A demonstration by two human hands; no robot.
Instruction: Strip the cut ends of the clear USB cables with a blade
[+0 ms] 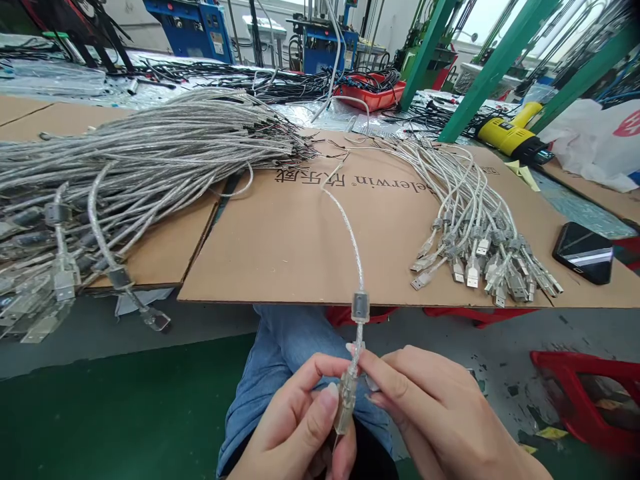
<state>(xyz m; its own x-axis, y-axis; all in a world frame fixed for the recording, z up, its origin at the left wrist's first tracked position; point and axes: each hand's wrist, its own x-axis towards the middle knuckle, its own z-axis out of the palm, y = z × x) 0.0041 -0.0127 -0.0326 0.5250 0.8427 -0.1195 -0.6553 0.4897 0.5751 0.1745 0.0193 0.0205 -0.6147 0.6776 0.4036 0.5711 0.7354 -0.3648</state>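
Observation:
A clear-jacketed USB cable [353,240] runs from the cardboard over its front edge towards me. A grey ferrite bead [361,307] sits on it just past that edge. Below, my left hand [300,420] pinches the cable's translucent plug end [346,403] between thumb and fingers. My right hand [430,407] is closed, its fingertips at the cable just above the plug; part of that grip is hidden. To the right, a fanned bundle of similar USB cables [470,200] lies with plugs facing me. A larger pile of these cables [165,140] covers the left side.
Printed cardboard [280,247] covers the bench. A black phone [583,253] lies at its right edge, with a yellow heat gun [510,137] and a white plastic bag [595,140] behind. Green posts [493,73] and a red tray [370,97] stand farther back. A red stool [585,393] is at lower right.

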